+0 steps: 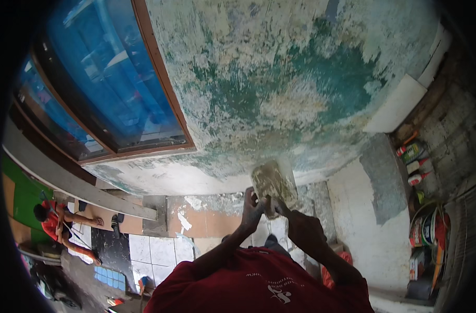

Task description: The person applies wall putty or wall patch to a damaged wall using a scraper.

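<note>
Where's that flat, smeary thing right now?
In the head view, the flat, smeary thing is a little right of and below the middle, at the person's left hand and right hand, with the patchy green-and-white wall beyond it.

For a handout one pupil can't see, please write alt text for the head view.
The left hand and right hand hold a flat, paste-smeared rectangular plate before a wall patched in worn green and white. A brown-framed window is at upper left; another person in red is at lower left.
</note>
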